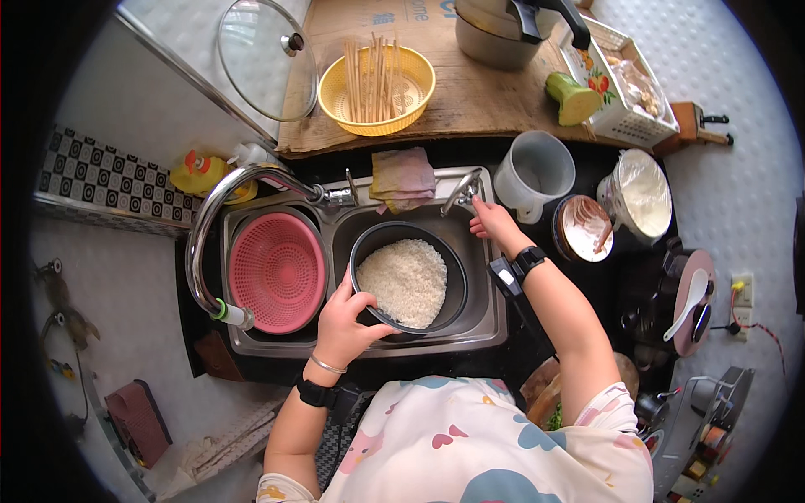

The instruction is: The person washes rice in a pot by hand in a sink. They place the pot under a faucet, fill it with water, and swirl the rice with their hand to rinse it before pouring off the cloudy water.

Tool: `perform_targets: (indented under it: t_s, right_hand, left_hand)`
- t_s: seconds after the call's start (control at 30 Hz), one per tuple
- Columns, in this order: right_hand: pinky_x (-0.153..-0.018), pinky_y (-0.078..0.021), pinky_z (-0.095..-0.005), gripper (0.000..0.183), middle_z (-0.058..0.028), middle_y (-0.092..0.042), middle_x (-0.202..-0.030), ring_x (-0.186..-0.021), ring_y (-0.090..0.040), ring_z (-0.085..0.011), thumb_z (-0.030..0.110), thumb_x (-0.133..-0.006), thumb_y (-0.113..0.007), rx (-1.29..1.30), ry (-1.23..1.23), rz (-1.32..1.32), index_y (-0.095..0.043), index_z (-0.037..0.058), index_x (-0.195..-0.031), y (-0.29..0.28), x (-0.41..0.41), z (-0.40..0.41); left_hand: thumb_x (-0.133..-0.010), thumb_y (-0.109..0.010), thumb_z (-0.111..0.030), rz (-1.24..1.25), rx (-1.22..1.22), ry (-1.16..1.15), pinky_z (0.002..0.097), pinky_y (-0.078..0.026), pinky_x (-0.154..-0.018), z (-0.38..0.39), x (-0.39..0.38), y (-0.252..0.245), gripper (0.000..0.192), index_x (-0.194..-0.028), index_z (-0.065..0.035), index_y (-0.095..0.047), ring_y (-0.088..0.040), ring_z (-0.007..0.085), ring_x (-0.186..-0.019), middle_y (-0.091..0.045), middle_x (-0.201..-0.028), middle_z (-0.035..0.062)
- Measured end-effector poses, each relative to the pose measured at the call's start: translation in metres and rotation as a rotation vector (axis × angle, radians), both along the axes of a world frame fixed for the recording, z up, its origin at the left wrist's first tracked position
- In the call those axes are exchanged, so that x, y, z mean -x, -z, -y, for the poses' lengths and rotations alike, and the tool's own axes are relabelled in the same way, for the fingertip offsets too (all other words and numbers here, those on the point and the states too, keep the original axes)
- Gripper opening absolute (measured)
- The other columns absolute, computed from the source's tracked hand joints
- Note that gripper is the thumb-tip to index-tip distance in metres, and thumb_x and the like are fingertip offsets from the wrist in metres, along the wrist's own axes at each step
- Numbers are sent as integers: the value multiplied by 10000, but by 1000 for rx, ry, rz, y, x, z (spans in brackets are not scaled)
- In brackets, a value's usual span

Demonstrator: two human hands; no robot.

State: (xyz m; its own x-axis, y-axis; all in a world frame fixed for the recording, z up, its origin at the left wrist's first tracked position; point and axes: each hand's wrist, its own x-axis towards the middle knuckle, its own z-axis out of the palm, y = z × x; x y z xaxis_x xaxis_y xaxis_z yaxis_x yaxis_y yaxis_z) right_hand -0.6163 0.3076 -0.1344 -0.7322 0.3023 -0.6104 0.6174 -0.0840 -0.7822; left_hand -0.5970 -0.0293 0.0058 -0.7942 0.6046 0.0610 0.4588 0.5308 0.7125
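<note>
A dark round pot (458, 270) holding dry-looking white rice (405, 283) is in the right basin of a steel double sink (494, 314). My left hand (343, 317) grips the pot's near left rim, its thumb along the front edge. At the sink's back right corner, the fingertips of my right hand (494, 220) are on the handle of a small metal tap (462, 190). The tap's spout points toward the basin, and no water stream shows. A pink plastic colander (277, 273) sits in the left basin.
A tall curved faucet (204, 236) arches over the left basin. Behind the sink lies a folded cloth (402, 179). A translucent plastic jug (534, 170), a bowl (585, 229) and a film-covered container (641, 195) stand right. A yellow basket (330, 104) holds chopsticks beyond.
</note>
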Motion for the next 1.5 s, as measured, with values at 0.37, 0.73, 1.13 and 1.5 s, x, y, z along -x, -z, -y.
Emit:
perform_targets:
  t_s: [0.37,0.73,1.13,1.5]
  right_hand:
    - [-715,-513,-469,454,-210,-674,-880,-850,-645,-379,479,-785,-629,-889,-221,20,-676,34,-867,-4,30,7]
    - [-531,-481,-252,564,-30,-616,-740,-552,-560,-114,525,-910,-545,-142,-384,188,-598,3,-1116,-35,-36,34]
    - [-496,-454,-218,347,8,-590,-865,-653,-536,-76,57,-836,-528,260,-71,211,-505,90,-1180,-51,-90,87]
    - [-441,-351,-197,291,28,-539,-770,-560,-441,-50,46,-847,-507,229,-94,265,-522,93,-1134,-52,-104,93]
  left_hand:
    - [-517,-884,-360,20,-3,-87,374,-480,-916,-1,9,10,462,-785,-88,-624,-568,380,-1127,-430,-1377,310]
    - [-541,-865,-436,-25,-14,-76,392,-464,-952,-2,11,22,492,-806,-98,-625,-523,407,-1192,-398,-1403,304]
    - [-559,-866,-404,67,-34,-73,395,-460,-955,4,-2,31,482,-831,-88,-624,-516,409,-1195,-359,-1434,302]
    - [-566,-868,-399,68,-32,-88,387,-460,-958,9,-15,28,473,-810,-96,-599,-519,394,-1199,-358,-1428,314]
